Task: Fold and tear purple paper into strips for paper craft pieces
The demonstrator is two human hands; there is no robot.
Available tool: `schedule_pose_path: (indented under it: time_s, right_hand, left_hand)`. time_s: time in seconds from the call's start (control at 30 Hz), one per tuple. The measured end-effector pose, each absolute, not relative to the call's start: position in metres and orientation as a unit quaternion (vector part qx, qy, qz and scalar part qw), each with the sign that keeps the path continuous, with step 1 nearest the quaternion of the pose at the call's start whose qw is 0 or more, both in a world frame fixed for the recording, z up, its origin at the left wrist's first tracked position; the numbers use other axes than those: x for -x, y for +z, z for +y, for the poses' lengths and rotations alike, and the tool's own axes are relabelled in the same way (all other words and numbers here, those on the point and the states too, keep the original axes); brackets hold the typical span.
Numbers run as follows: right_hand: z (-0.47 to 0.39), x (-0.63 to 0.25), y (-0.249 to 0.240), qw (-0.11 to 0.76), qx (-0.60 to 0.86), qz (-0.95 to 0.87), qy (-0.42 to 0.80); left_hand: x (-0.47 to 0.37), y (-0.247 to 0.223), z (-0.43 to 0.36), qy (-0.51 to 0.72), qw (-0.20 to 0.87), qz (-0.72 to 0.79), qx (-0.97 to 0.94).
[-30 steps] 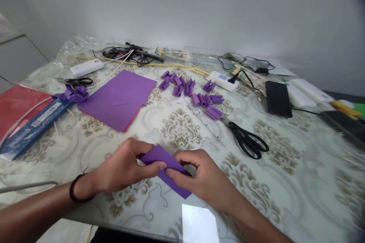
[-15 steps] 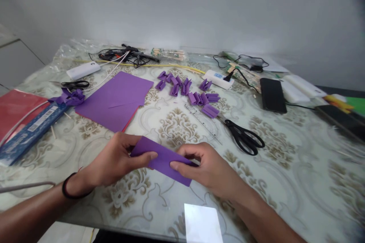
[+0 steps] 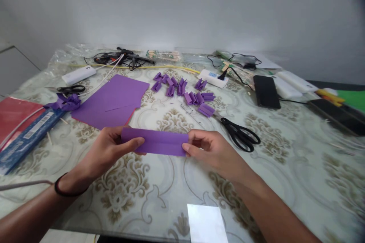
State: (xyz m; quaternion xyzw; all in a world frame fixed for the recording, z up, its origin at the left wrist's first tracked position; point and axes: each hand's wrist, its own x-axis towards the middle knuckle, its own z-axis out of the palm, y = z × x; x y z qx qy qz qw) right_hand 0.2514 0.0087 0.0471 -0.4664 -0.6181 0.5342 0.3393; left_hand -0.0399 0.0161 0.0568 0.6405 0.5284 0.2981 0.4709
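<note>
Containers first: clear plastic sleeve [image 3: 164, 56] at the back, wooden sticks inside. Second clear stick pack [image 3: 242, 74] behind the white power strip [image 3: 212, 78], also sticks, count unclear. Blue barcoded packet [image 3: 31, 134] at far left, beside the red sheet [image 3: 17, 119]; can't see what's in it.

Grip: both hands clamped on one purple paper strip [image 3: 159, 142], fingers together on the paper. Left hand [image 3: 108, 150] has the left end, thumb flat on the near face, fingers behind. Right hand [image 3: 212, 152] pinches the right end, thumb to fingertips. Strip is roughly level, lengthwise crease visible, out front over the patterned tablecloth [image 3: 168, 193]. Can't tell if its lower edge touches the cloth.

Around it: purple sheets [image 3: 114, 95] beyond the left hand, folded purple pieces [image 3: 181, 87] clustered mid-table. Black-handled scissors [image 3: 239, 133] beyond the right hand, blades running up to the nearest folded piece; clear ruler [image 3: 194, 114] just left of them.
</note>
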Motion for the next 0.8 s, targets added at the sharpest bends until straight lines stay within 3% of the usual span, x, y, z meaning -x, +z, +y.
schedule_pose_path:
  time_s: [0.17, 0.43, 0.8]
  right_hand:
    - [0.004, -0.244, 0.036, 0.439, 0.454, -0.540, 0.556]
    - [-0.020, -0.211, 0.040, 0.391, 0.525, -0.447, 0.610]
    - [-0.027, -0.196, 0.027, 0.389, 0.460, -0.457, 0.655]
  left_hand:
    - [0.027, 0.063, 0.010, 0.225, 0.526, 0.490, -0.658]
    - [0.017, 0.057, 0.001, 0.189, 0.544, 0.456, -0.679]
    - [0.015, 0.055, -0.003, 0.172, 0.552, 0.431, -0.693]
